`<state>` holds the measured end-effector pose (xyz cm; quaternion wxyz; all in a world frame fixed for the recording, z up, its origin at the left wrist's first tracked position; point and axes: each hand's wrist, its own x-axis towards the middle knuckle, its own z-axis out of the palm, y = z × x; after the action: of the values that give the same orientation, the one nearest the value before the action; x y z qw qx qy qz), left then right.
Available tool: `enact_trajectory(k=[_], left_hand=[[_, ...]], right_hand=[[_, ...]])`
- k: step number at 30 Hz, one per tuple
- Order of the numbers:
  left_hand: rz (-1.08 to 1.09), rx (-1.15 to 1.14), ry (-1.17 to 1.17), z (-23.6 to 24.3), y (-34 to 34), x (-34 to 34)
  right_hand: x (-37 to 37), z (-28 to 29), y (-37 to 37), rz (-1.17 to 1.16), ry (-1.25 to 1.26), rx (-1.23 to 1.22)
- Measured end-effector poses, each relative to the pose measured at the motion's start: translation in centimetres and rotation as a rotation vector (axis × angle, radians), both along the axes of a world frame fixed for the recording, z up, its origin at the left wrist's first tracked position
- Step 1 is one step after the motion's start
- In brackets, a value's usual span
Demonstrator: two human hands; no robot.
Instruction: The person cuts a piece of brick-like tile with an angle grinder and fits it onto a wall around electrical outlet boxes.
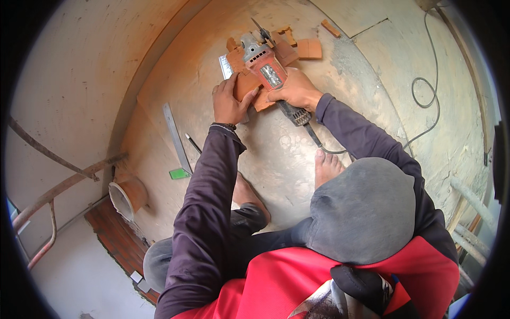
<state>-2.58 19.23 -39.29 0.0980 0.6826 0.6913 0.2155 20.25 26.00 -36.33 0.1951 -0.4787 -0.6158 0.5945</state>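
Observation:
My right hand is wrapped round the body of a red and grey angle grinder. Its thin disc points away from me, over some orange tile pieces. My left hand holds a terracotta tile down beside the grinder, thumb on its near side. Under the tile's left edge a metal ruler or strip shows in part. Whether the disc touches a tile cannot be made out. Cut tile pieces lie just beyond the grinder.
A try square with a green handle and a dark pencil-like marker lie left of my forearm. The grinder's cord loops along the right. A clay-coloured pipe and metal bars stand at left. My bare feet are close by.

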Motion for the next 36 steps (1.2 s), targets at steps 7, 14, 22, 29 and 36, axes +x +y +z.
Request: enact_trajectory(k=[7, 14, 22, 29, 36], left_hand=[[0.000, 0.011, -0.011, -0.1, 0.2, 0.0], [0.016, -0.009, 0.008, -0.3, 0.1, 0.0], [0.025, -0.022, 0.001, 0.0, 0.1, 0.1], [0.022, -0.015, 0.007, -0.3, 0.1, 0.1], [0.027, -0.008, -0.003, -0.2, 0.0, 0.2]], right_hand=[[-0.1, -1.3, 0.3, 0.020, -0.045, -0.006], [-0.2, -1.7, 0.3, 0.030, -0.034, -0.019], [-0.1, -1.0, 0.3, 0.038, 0.007, -0.052], [-0.1, -1.6, 0.4, 0.033, -0.007, -0.036], [-0.1, -0.5, 0.3, 0.025, -0.006, -0.079]])
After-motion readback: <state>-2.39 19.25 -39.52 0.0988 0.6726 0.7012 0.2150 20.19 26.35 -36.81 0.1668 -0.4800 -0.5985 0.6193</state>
